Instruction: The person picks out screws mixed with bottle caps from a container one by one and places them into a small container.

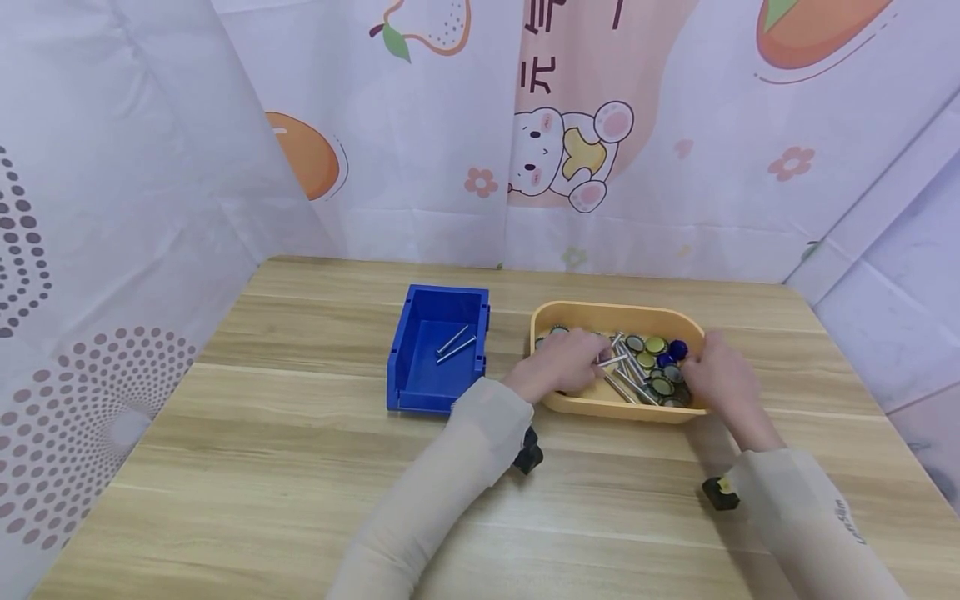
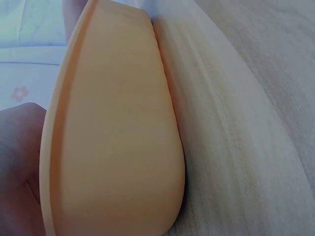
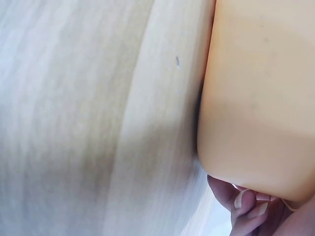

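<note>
A yellow-orange tray (image 1: 577, 406) holds several silver screws (image 1: 636, 367) and a heap of bottle caps (image 1: 662, 385). My left hand (image 1: 573, 358) reaches over its near rim, and its curled fingertips pinch a silver screw (image 1: 615, 360) above the others. In the left wrist view the tray wall (image 2: 118, 118) hides most of that hand (image 2: 22, 167). My right hand (image 1: 722, 375) grips the tray's right end; in the right wrist view its fingers (image 3: 243, 199) bend around the tray's end wall (image 3: 261, 113). To the left, a blue bin (image 1: 423, 402) contains two screws (image 1: 456, 348).
Both containers stand on a wood-grain table (image 1: 262, 467), the blue bin a short way left of the tray. Small dark blue pieces (image 1: 677, 349) lie among the caps. A printed curtain (image 1: 420, 225) hangs behind the table's far edge.
</note>
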### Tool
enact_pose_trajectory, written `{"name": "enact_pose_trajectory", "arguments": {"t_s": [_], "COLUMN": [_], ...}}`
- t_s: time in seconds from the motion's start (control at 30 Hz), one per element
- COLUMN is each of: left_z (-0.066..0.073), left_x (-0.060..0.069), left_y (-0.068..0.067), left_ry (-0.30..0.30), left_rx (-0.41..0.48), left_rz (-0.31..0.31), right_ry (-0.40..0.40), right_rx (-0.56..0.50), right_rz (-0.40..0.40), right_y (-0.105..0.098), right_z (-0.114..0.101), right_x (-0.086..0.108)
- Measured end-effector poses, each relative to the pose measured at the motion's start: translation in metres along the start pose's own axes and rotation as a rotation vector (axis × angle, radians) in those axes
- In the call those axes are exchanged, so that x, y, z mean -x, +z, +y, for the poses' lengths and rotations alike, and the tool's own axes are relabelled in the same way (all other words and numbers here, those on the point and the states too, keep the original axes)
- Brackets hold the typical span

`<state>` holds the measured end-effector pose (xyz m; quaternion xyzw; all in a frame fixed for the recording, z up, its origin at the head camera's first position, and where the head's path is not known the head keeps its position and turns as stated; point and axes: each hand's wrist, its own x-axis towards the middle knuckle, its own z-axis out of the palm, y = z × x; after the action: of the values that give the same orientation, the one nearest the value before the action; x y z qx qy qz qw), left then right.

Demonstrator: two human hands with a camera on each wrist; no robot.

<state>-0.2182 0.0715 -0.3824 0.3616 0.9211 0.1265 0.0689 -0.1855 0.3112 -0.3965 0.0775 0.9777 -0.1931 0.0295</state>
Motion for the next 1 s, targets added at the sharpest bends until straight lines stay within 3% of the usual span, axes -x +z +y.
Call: {"name": "enact_pose_trajectory", "arguments": {"t_s": [0.2,0.57,0.73,1.0], "left_z": [-0.002,-0.005,-0.009,-0.017], "left_x": [0.004,0.012,0.015,0.025], "left_y": [-0.004,-0.022,-0.033,-0.049], "left_ry": [-0.009,0.004,-0.015,-0.06], "left_rx": [0.1,0.249,0.31,0.417], "left_rz": [0.012,0.092,0.126,0.128], "right_ry": [0.0,0.004,0.003,-0.008], "right_rx": [0.002,-0.015,-0.014,-0.017], "right_rz": [-0.007,-0.01,-0.015,-0.015], "right_y": [-0.001,-0.001,-0.001,0.0], "right_z": [-0.001,-0.002,-0.001,-0.001], "right_x": [0.001,0.001,0.0,0.0]}}
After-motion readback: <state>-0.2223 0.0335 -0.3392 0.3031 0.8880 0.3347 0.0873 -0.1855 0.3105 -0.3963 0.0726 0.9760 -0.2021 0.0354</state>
